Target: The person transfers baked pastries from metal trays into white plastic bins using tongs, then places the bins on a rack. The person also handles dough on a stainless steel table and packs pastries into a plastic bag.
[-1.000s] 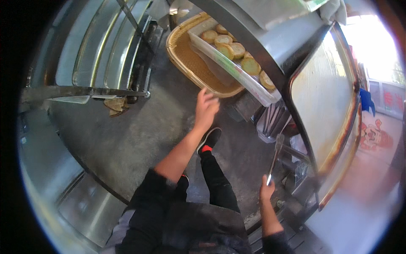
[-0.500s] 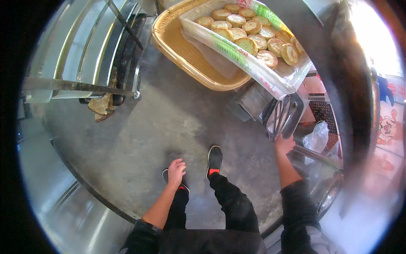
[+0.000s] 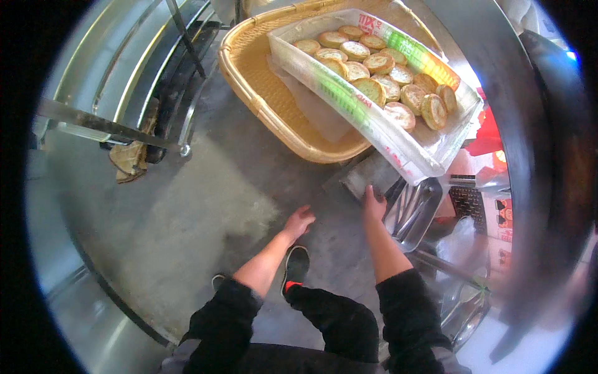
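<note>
My left hand [image 3: 300, 222] hangs over the floor with its fingers loosely bent and a little apart, nothing visible in it. Farther right, my right hand [image 3: 375, 204] is closed beside a metal tray [image 3: 428, 215] with long metal utensils [image 3: 408, 204] lying in it. A dark bit shows by its fingertips, too small to name. Beyond the hands, a clear-sided box [image 3: 430, 159] with a coloured printed pattern contains several round, flat, browned pastries [image 3: 386, 87]. That box rests tilted across a woven bamboo basket [image 3: 258, 106], apart from both hands.
A metal rack [image 3: 112, 128] stands at the left, with a crumpled brown piece [image 3: 129, 162] at its foot. At the right are a clear plastic bag [image 3: 459, 240], a metal rail [image 3: 442, 263] and a dark curved edge [image 3: 520, 112]. The floor [image 3: 205, 199] is grey.
My right hand has moved left from the tray's near end to its left side. My left hand has moved forward and right. The view has shifted, and the box and basket appear closer.
</note>
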### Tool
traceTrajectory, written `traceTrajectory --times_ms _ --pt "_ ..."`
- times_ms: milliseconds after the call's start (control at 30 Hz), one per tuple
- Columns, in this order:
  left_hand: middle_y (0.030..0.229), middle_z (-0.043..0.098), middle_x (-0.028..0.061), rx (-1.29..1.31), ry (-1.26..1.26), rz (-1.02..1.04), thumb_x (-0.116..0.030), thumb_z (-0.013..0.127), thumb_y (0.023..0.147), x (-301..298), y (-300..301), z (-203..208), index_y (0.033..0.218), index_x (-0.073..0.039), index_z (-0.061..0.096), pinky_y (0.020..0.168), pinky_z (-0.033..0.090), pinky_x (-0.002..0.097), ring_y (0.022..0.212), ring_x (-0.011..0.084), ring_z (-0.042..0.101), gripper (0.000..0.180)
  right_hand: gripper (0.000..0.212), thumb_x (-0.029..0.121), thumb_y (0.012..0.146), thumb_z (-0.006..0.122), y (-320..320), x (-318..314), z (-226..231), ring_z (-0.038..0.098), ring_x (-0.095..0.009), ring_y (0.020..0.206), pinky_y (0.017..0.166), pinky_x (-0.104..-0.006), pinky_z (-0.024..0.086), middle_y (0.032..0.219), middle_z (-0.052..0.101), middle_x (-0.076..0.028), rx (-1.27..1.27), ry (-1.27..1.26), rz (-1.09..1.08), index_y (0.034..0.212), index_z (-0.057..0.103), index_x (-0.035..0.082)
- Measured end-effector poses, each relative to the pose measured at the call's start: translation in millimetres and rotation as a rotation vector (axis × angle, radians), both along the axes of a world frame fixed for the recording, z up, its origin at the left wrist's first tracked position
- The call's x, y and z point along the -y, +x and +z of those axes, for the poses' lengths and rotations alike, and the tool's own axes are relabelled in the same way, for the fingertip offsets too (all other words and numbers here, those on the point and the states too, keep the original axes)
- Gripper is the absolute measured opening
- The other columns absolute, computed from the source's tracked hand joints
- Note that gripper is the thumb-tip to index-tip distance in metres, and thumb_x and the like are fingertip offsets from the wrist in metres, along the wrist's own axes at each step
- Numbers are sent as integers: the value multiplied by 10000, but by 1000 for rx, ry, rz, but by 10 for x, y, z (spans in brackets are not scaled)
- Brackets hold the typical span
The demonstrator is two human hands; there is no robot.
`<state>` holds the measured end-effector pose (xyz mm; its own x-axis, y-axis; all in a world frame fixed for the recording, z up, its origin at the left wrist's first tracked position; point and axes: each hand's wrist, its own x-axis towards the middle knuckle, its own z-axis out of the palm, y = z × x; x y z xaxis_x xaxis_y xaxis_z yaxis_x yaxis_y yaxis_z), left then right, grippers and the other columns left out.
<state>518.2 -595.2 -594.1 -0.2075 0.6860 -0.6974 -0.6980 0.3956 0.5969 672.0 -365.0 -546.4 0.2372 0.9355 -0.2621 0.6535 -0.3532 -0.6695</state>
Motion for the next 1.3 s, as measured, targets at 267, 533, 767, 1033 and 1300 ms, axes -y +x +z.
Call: traceTrajectory --times_ms 267,533,767,1033,1300 --pt "1295 675 67 198 92 169 -229 785 929 -1096 356 647 1388 -30 593 861 544 359 1100 183 649 537 808 507 878 820 -177 548 779 636 -296 1193 1047 -384 473 1272 684 -225 -140 78 77 1324 586 -126" --pt "1452 593 129 76 -181 297 -148 777 882 846 788 2181 1438 29 537 1101 440 398 1310 274 561 631 662 558 928 749 194 2395 2563 658 -179 919 805 -354 532 1051 733 -133 -205 -336 187 1178 704 -53" --pt "1308 669 274 -504 -323 157 -146 721 823 2468 690 4384 1277 108 619 1099 439 391 1253 396 622 530 741 572 918 707 167 4064 4821 601 -397 1166 997 -470 486 1212 656 -261 304 -62 273 1283 653 -70" --pt "1399 590 356 -787 -370 -237 -343 698 868 2863 261 6814 1351 133 564 1153 409 453 1358 461 545 691 434 288 1087 484 -542 4586 6163 601 -333 1268 1135 -422 426 1350 655 -200 -771 -512 211 1337 626 -36" --pt "1410 534 399 -1236 172 -602 -458 563 977 3018 279 8084 1369 95 574 1149 389 503 1356 515 497 679 511 426 1092 475 -796 3841 7518 602 -285 1263 1112 -419 471 1340 649 -128 -1143 -163 680 1439 554 60"
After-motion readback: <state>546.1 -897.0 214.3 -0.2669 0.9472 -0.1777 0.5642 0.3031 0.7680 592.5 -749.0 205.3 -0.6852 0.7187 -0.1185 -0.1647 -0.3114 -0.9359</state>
